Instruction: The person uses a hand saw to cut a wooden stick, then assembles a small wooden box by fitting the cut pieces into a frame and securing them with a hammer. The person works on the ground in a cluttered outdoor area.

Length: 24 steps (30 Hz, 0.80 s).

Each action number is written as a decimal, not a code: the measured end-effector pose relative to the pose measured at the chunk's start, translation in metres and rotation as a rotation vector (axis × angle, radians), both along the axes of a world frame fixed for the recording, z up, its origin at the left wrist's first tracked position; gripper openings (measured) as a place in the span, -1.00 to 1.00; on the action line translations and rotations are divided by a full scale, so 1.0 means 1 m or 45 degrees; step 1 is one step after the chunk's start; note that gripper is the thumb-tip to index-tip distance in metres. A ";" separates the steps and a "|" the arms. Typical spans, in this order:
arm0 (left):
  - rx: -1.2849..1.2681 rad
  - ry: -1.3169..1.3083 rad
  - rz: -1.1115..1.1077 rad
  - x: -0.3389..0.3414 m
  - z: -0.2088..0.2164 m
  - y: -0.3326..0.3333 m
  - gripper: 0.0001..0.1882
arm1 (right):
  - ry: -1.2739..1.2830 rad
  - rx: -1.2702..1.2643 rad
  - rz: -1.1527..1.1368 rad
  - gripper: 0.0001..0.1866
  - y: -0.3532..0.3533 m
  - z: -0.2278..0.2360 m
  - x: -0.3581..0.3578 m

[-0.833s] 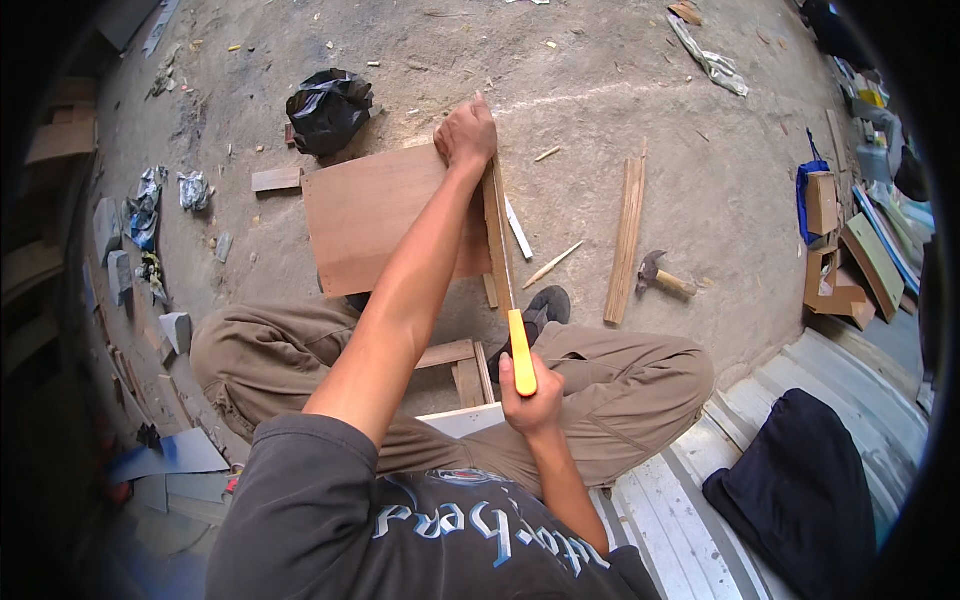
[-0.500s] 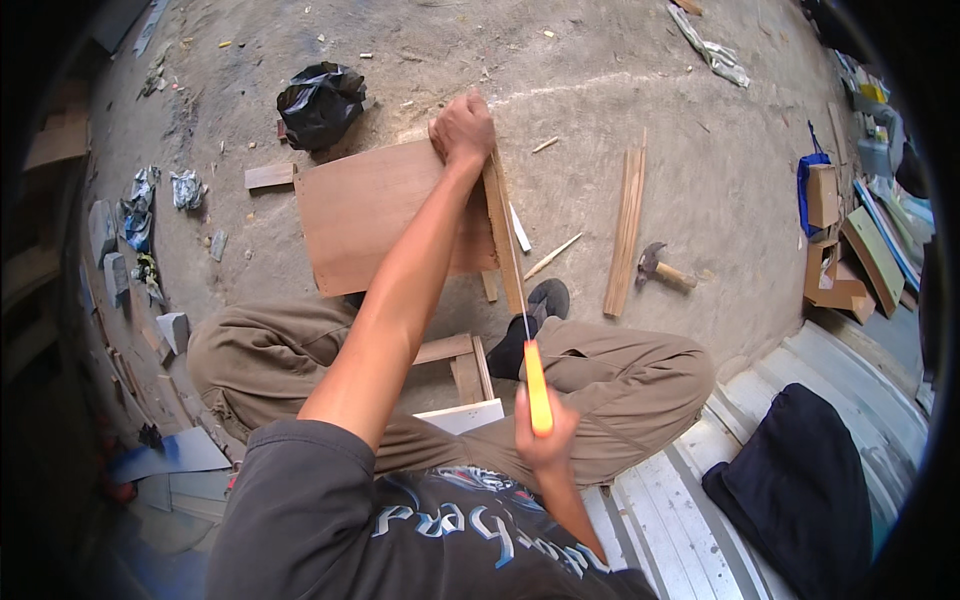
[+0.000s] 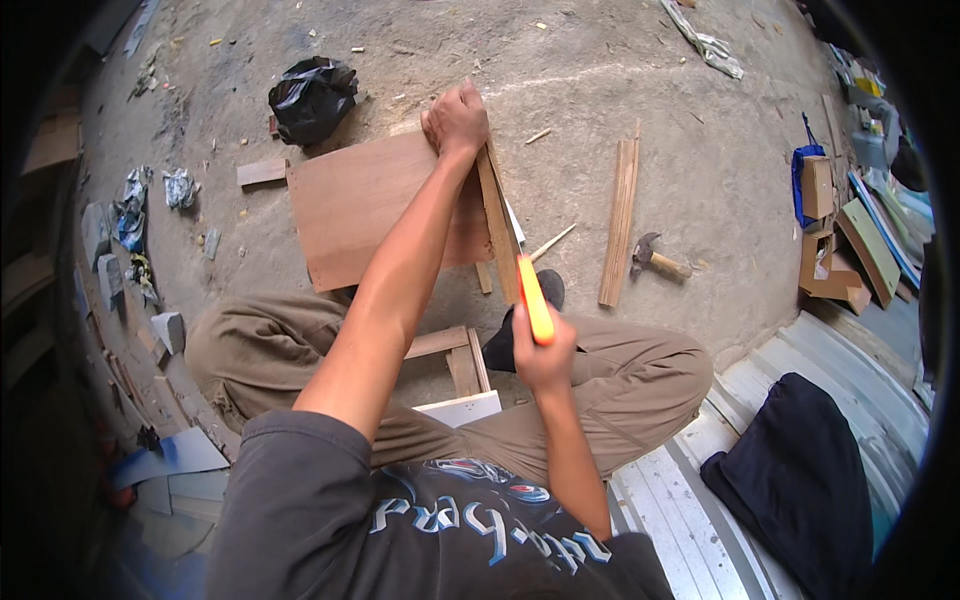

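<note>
My right hand point(image 3: 545, 352) is closed round the yellow-orange handle of a handsaw point(image 3: 537, 303). The saw's thin blade runs away from me along the right side of a wooden piece, and most of it is hard to make out. That piece is a brown plywood panel point(image 3: 370, 205) with a narrow wooden strip point(image 3: 497, 222) along its right edge, standing over my crossed legs. At the far right corner my left hand point(image 3: 457, 122) is closed over the top edge, its arm reaching across the panel. Fingertips of that hand are partly hidden.
To the right lie long wooden strips point(image 3: 620, 222) and a hammer point(image 3: 660, 260). A black plastic bag point(image 3: 313, 100) sits beyond the panel. A small wooden frame point(image 3: 462, 365) rests between my legs. Dark cloth point(image 3: 795, 480) covers part of the corrugated metal sheet point(image 3: 670, 510). Scraps line the left.
My right hand has pushed the saw away from me, so its handle is now close to the near end of the wooden strip. My left hand keeps its hold on the corner.
</note>
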<state>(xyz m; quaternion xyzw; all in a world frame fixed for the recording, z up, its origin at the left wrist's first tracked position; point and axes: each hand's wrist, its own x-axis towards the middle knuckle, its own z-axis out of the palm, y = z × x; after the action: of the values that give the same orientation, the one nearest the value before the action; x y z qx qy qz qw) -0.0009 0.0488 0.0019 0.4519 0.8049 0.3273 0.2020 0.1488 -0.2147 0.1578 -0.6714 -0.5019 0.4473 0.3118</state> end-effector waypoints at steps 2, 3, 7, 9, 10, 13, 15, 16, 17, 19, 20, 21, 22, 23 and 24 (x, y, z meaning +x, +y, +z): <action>-0.043 0.020 -0.026 0.001 0.001 -0.001 -0.50 | -0.059 0.168 0.068 -0.85 0.003 -0.008 -0.010; -0.066 0.034 -0.047 -0.001 0.003 -0.003 -0.49 | -0.094 0.185 0.095 -0.87 -0.002 -0.010 -0.011; -0.126 -0.026 -0.100 0.006 0.015 -0.009 -0.49 | -0.075 0.180 0.109 -0.90 -0.006 0.005 -0.007; -0.122 -0.034 -0.079 0.001 0.013 -0.010 -0.49 | -0.072 0.264 0.126 -0.90 -0.010 -0.007 -0.009; -0.119 -0.042 -0.065 0.000 0.011 -0.008 -0.49 | -0.074 0.307 0.139 -0.90 -0.011 -0.012 -0.008; -0.107 -0.078 -0.067 0.000 0.011 -0.009 -0.51 | -0.085 0.272 0.140 -0.90 -0.016 -0.018 -0.006; -0.033 -0.124 -0.051 0.002 0.011 -0.013 -0.53 | -0.069 0.261 0.096 -0.89 -0.020 -0.019 -0.006; 0.021 -0.153 -0.035 0.002 0.011 -0.014 -0.55 | -0.057 0.261 0.061 -0.89 -0.019 -0.021 -0.006; 0.075 -0.183 -0.020 0.002 0.012 -0.017 -0.56 | -0.044 0.260 0.026 -0.88 -0.019 -0.022 -0.006; 0.219 -0.102 -0.023 -0.003 0.001 -0.024 -0.62 | -0.072 0.176 0.025 -0.87 -0.017 -0.030 -0.003; 0.295 -0.060 -0.021 -0.007 -0.003 -0.027 -0.63 | -0.039 0.181 0.028 -0.87 -0.015 -0.025 -0.006; 0.204 -0.337 0.002 -0.009 0.005 -0.028 -0.65 | -0.038 0.249 0.037 -0.86 -0.019 -0.024 -0.008; 0.226 -0.498 -0.037 -0.013 0.014 -0.030 -0.67 | -0.036 0.318 0.048 -0.86 -0.024 -0.025 -0.009; 0.246 -0.658 -0.076 -0.017 0.023 -0.032 -0.68 | -0.034 0.386 0.062 -0.86 -0.029 -0.023 -0.010; 0.272 -0.810 -0.114 -0.023 0.034 -0.035 -0.70 | -0.010 0.424 0.059 -0.85 -0.032 -0.019 -0.012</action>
<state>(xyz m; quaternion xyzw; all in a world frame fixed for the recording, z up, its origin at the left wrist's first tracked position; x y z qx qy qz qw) -0.0236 0.0137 0.0354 0.3806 0.6420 0.5252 0.4088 0.1367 -0.2463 0.1384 -0.6004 -0.5855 0.3625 0.4066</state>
